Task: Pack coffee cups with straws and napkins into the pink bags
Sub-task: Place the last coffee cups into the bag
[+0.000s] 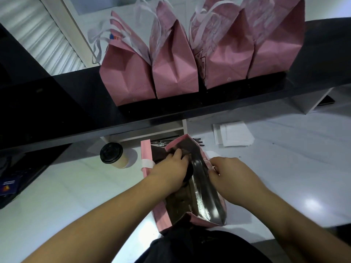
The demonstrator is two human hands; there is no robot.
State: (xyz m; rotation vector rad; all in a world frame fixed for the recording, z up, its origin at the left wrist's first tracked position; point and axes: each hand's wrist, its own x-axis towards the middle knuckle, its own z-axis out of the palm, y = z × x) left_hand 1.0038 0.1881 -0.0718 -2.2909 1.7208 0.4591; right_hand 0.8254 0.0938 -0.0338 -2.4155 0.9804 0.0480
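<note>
Four pink bags (174,59) stood packed; my left hand (171,171) lowered a cup into the open bag (161,215), right hand (231,175) pinching its rim; one lidded cup (114,155) remained beside it.

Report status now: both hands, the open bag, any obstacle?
Left hand inside open pink bag, on a dark lid. Right hand pinches bag's rim. Spare cup stands left, clear.

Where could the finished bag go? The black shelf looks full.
Four pink bags fill the shelf's middle; its left end is bare. The white counter left of the open bag, below the cup, is free. Around napkins and straws it's crowded.
</note>
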